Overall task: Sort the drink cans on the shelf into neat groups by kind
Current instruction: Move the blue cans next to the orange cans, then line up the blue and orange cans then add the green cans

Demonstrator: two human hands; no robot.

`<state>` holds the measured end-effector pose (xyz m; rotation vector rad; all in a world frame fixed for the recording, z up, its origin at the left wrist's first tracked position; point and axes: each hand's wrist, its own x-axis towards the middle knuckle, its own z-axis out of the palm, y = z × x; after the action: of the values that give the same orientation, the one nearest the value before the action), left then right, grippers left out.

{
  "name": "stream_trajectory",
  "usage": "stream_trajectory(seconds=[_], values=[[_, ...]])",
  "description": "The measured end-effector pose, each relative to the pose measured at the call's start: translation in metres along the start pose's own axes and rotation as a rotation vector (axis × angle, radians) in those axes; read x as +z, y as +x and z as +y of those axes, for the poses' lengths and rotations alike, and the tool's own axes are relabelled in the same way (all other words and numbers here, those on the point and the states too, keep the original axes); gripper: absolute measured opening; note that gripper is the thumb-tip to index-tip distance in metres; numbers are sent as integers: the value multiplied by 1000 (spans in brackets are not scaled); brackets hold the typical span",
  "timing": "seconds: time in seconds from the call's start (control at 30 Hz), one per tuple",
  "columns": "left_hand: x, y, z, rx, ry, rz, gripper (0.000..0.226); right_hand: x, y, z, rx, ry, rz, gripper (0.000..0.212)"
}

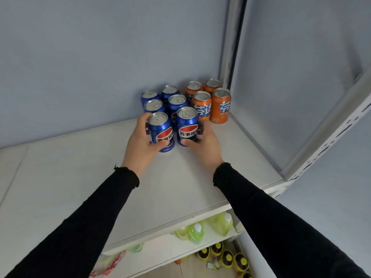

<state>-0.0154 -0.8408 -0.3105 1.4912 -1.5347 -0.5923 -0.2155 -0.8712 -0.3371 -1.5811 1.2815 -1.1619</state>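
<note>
Six blue cans (169, 113) stand on the shelf (80, 177) in two columns of three, and four orange cans (208, 101) stand just beside them in a two-by-two block toward the corner. Two hands are in view, the left hand (140, 143) and the right hand (204, 145), each gripping one of the two front blue cans. On the lower shelf at least three green bottles (197, 232) show, and below them several dark bottles with yellow caps (226, 257), partly cut off.

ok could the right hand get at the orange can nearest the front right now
Probably not at once. The right hand is gripping a blue can, so it would have to let go first. Otherwise the way looks free: the front orange can stands just beyond it at the group's open front edge, nothing between.
</note>
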Motion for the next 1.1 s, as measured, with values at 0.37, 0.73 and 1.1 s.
stream_trajectory(seconds=[0.37,0.73,1.1], values=[[4,0,1,-17,-36,-3,90,12,0,1,-23,-105,42,75],[-50,-74,0,19,387,0,58,26,-71,-49,-383,-462,37,50],[-226,-197,-56,-109,573,136,39,183,-140,-109,-533,-525,-356,44]])
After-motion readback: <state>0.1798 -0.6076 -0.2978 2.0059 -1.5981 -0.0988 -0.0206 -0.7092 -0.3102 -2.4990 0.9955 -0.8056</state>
